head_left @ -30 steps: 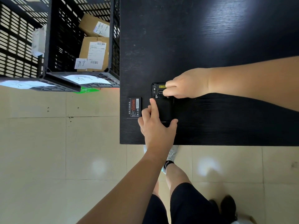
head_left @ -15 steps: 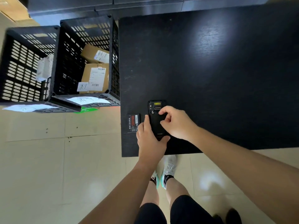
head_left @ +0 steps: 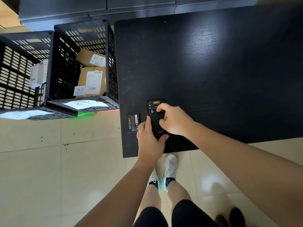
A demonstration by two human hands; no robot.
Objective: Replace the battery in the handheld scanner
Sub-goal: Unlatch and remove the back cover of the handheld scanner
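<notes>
Worktop (head_left: 213,71): your left hand (head_left: 150,140) and right hand (head_left: 173,120) both grip scanner (head_left: 155,122); 1 battery (head_left: 133,122) just beside; 2 crates (head_left: 78,63) left.

Parcels (head_left: 91,80) in black crates (head_left: 108,51)

Black table (head_left: 213,76) with scanner (head_left: 155,122) and loose battery (head_left: 133,122) near its front-left corner.

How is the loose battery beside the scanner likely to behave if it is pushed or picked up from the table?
The battery looks like a thin, flat, rigid slab, so it should probably slide rather than roll or tip. The table is smooth and glossy, so a nudge may send it skating toward the nearby edge. Lying flush, it likely needs prying up by an edge.
</notes>
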